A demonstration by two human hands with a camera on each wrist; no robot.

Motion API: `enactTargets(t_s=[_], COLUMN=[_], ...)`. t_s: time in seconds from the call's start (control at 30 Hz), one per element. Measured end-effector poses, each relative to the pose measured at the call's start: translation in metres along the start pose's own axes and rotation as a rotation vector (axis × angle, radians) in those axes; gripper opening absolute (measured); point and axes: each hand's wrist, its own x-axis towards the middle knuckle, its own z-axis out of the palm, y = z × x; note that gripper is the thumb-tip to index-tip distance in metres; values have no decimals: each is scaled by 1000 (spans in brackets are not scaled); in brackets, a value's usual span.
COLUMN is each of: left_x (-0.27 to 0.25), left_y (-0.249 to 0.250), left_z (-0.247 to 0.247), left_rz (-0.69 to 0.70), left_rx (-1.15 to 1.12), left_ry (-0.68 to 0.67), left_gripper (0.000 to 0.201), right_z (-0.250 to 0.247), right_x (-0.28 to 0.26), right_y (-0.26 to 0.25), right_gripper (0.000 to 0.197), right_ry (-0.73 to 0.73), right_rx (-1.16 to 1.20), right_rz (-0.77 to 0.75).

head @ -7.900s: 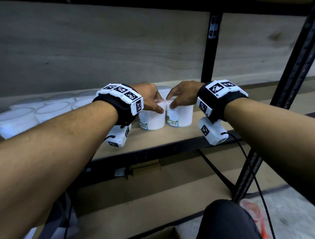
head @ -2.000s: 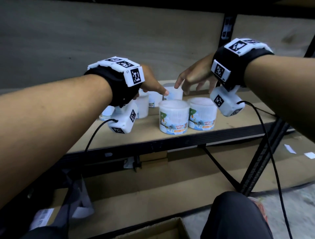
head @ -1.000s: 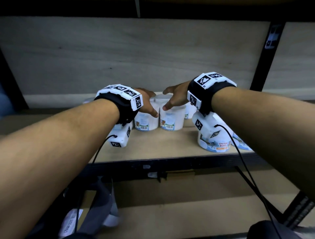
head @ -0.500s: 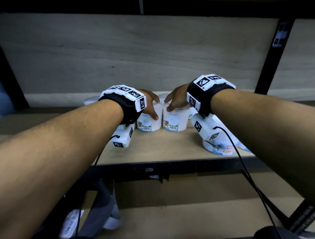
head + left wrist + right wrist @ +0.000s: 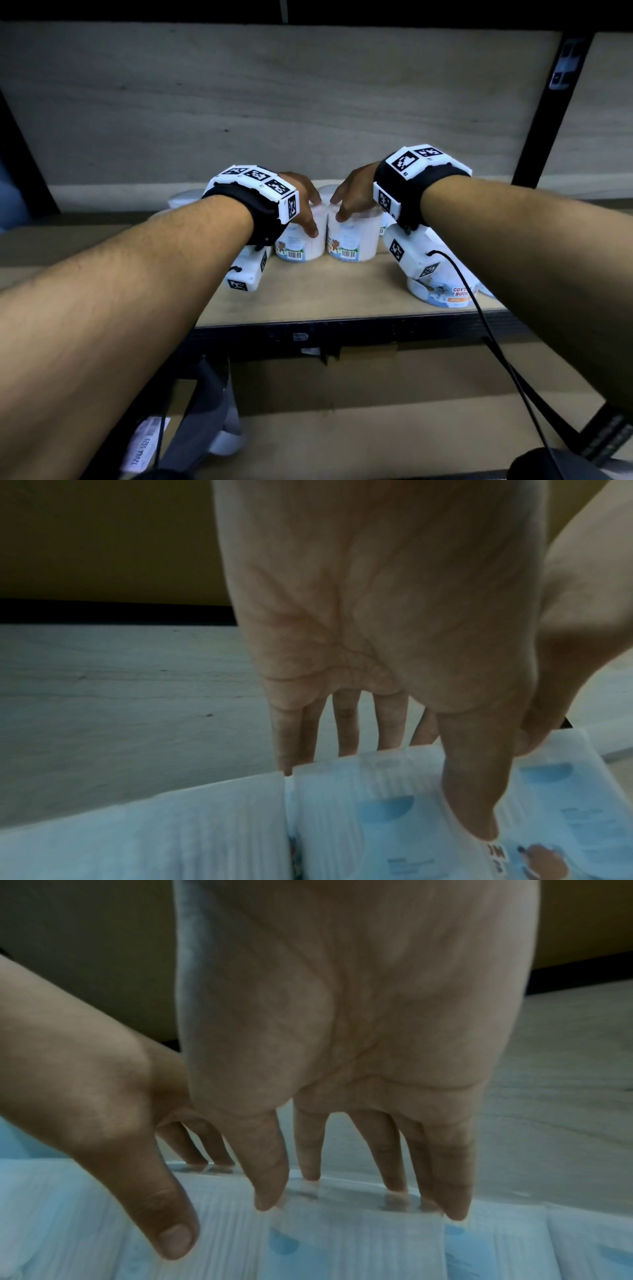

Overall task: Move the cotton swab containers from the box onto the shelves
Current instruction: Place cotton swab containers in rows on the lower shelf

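Two white cotton swab containers stand side by side on the wooden shelf (image 5: 308,294). My left hand (image 5: 303,210) grips the left container (image 5: 299,245) from above, with the thumb down its front and the fingers over the lid's far edge. In the left wrist view the left hand (image 5: 411,791) clasps that container (image 5: 369,831). My right hand (image 5: 351,198) holds the right container (image 5: 354,240) the same way. The right wrist view shows the right hand (image 5: 342,1196) with its fingertips on the clear lid (image 5: 346,1240). The box is out of view.
Another container (image 5: 445,294) stands near the shelf's front edge, under my right wrist. More white containers (image 5: 183,200) sit behind at the left, near the wooden back panel. A black upright post (image 5: 544,102) is at the right. A lower shelf board (image 5: 376,428) lies below.
Two seconds ago both hands hovered with spread fingers over the containers. Since one second ago they have stayed on the pair, fingers settling lower, and the pair has barely shifted.
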Motion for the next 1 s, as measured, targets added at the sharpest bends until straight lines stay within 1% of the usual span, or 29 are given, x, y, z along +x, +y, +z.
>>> enactTargets(t_s=[0.2, 0.43, 0.57, 0.73, 0.87, 1.0], left_x=[-10, -26, -37, -52, -64, -75], left_y=[4, 9, 12, 15, 18, 21], left_z=[-6, -10, -12, -16, -17, -20], left_rz=[46, 84, 83, 95, 116, 124], left_rx=[27, 39, 27, -14, -30, -41], left_ry=[7, -6, -25, -55, -59, -63], left_gripper=[76, 73, 74, 70, 71, 75], right_z=[-1, -5, -6, -6, -7, -9], right_x=[-4, -32, -53, -73, -90, -100], right_y=[-2, -2, -3, -2, -4, -5], right_gripper=[61, 60, 58, 52, 50, 50], right_ry=[1, -41, -33, -16, 2, -27], right_rx=[2, -16, -23, 86, 128, 141], right_rz=[16, 0, -9, -15, -5, -11])
